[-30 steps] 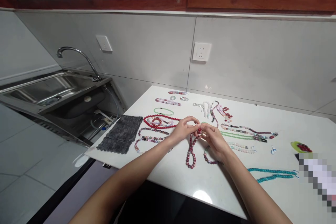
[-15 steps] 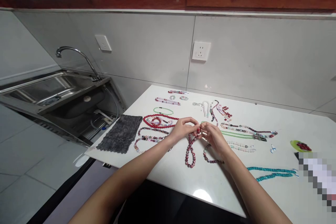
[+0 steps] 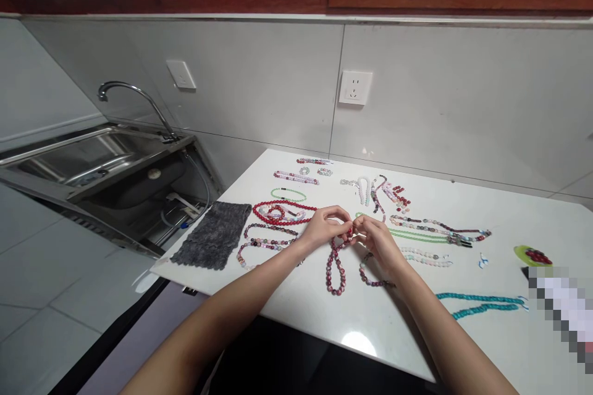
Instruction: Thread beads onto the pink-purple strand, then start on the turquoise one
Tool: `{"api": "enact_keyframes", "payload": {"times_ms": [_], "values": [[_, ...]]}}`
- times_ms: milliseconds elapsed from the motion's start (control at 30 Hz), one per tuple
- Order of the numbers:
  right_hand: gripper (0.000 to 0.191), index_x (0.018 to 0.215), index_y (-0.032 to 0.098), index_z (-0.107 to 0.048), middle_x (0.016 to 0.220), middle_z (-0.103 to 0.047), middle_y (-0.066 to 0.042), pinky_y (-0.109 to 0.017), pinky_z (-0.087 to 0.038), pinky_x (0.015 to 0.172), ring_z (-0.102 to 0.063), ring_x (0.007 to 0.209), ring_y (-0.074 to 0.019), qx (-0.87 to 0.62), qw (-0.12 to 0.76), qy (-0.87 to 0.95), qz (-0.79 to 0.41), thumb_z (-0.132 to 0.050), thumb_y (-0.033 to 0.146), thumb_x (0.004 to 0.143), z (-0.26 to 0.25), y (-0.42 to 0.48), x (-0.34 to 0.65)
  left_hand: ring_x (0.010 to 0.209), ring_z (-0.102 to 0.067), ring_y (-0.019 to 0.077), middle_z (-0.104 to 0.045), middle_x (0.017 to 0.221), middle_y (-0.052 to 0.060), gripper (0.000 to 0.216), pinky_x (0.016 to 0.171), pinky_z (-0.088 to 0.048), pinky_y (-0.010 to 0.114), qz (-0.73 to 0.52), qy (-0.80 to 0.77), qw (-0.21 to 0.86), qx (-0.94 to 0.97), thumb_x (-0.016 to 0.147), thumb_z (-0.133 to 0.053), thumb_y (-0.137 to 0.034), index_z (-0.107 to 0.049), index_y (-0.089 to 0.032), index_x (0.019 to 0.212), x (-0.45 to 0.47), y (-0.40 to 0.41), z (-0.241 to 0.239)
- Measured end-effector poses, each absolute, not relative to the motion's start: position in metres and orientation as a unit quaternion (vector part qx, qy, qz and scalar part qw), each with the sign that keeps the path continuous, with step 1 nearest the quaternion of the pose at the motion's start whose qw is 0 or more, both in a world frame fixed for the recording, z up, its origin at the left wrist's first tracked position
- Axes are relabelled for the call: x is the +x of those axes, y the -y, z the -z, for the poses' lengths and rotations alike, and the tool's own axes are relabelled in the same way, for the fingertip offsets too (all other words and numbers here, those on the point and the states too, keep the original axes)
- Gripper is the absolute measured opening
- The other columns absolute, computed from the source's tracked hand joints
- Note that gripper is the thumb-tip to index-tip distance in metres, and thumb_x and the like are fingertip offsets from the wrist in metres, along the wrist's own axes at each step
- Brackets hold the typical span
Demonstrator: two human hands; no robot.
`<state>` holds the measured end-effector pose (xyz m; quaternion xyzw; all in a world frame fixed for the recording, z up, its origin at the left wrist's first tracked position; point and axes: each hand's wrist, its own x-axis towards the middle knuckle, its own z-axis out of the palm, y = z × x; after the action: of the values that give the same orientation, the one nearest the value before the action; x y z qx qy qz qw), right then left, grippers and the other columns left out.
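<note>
My left hand [image 3: 326, 226] and my right hand [image 3: 374, 236] meet fingertip to fingertip above the white table [image 3: 306, 315]. Both are closed in a pinch. Small red beads [image 3: 349, 232] show between the fingers, and any thread there is too fine to make out. Under the hands a dark red bead string [image 3: 335, 276] hangs or lies in a loop on the tabletop; its upper end is hidden by the fingers. A multicoloured bead string [image 3: 370, 281] lies partly beneath my right wrist. Left of my left hand is a bright red bead necklace [image 3: 262, 219].
A dark grey cloth [image 3: 213, 236] covers the table's left corner. Turquoise beads [image 3: 482, 299] lie at right, near a lime-green dish [image 3: 523, 254] of red beads. Pale green beads [image 3: 417, 235] and several other strands lie around. A steel sink [image 3: 83, 157] stands at far left.
Both hands stay in nearly the same place, with a slight shift of the fingers around the red beads. The strands on the table have not visibly moved.
</note>
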<state>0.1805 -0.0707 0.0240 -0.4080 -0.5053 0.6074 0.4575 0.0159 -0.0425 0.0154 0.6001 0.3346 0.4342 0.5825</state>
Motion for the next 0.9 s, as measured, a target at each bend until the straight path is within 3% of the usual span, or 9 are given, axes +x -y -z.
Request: {"api": "enact_keyframes", "payload": {"times_ms": [433, 633, 900], "values": [[0.016, 0.071, 0.019, -0.058, 0.079, -0.058, -0.003, -0.032, -0.048, 0.075, -0.057, 0.073, -0.0175, -0.436, 0.439, 0.537, -0.574, -0.053, 0.032, 0.080, -0.021, 0.069, 0.185, 0.071, -0.067, 0.0160, -0.066, 0.082, 0.006, 0.022, 0.062, -0.050, 0.024, -0.393, -0.334, 0.558, 0.651, 0.075, -0.067, -0.031, -0.062, -0.013, 0.086, 0.007, 0.038, -0.017], [0.020, 0.068, 0.019, -0.055, 0.072, -0.060, -0.002, -0.029, -0.043, 0.068, -0.056, 0.066, -0.0162, -0.497, 0.399, 0.609, -0.471, -0.051, 0.034, 0.080, -0.024, 0.064, 0.192, 0.059, -0.062, 0.0127, -0.064, 0.066, 0.003, 0.022, 0.057, -0.046, 0.022, -0.348, -0.356, 0.576, 0.648, 0.075, -0.064, -0.030, -0.061, -0.013, 0.090, 0.000, 0.036, -0.016], [0.016, 0.064, 0.020, -0.050, 0.061, -0.051, 0.001, -0.026, -0.032, 0.057, -0.042, 0.059, -0.0141, -0.531, 0.381, 0.678, -0.336, -0.047, 0.030, 0.077, -0.021, 0.063, 0.194, 0.062, -0.060, 0.0121, -0.063, 0.073, 0.004, 0.023, 0.057, -0.044, 0.022, -0.319, -0.364, 0.561, 0.672, 0.067, -0.065, -0.020, -0.064, -0.012, 0.089, -0.003, 0.034, -0.015]]}}
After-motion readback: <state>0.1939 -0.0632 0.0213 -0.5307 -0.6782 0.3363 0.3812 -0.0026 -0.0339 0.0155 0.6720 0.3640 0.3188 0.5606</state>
